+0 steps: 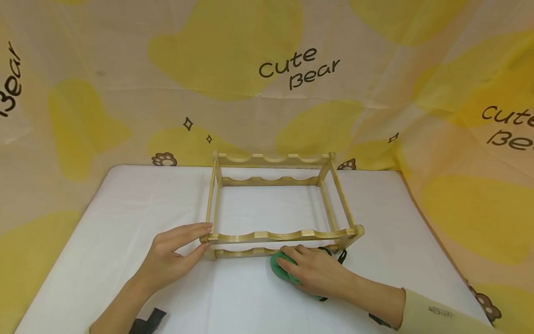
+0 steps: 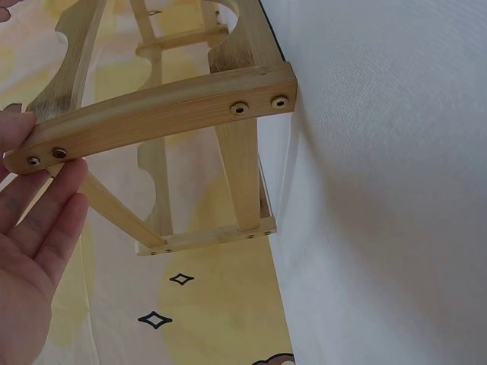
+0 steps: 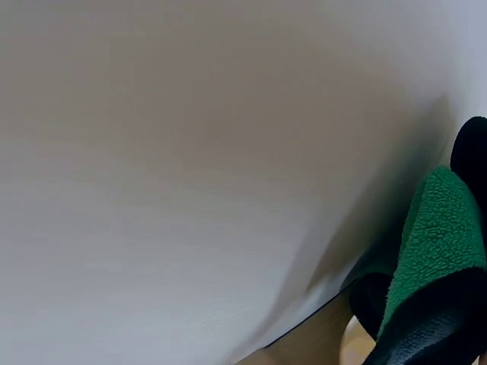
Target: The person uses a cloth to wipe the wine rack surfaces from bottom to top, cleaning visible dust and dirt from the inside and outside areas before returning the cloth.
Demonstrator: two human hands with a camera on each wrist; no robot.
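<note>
A pale wooden rack (image 1: 267, 237) with scalloped rails stands on the white table, and its short end piece (image 2: 160, 109) shows metal bolts in the left wrist view. My left hand (image 1: 175, 253) grips the rack's front left corner, thumb below and fingers along the top. My right hand (image 1: 310, 269) holds a folded green cloth (image 1: 278, 266) against the lower front rail, fingers bent over it. In the right wrist view the fuzzy green cloth (image 3: 441, 232) has black edging (image 3: 434, 312); the right hand is mostly hidden there.
The white tabletop (image 1: 142, 204) spreads around the rack. A yellow-patterned curtain (image 1: 233, 55) hangs behind the table and along both sides. One dark piece (image 1: 152, 321) lies beside the left forearm, and another (image 1: 378, 320) shows under the right forearm.
</note>
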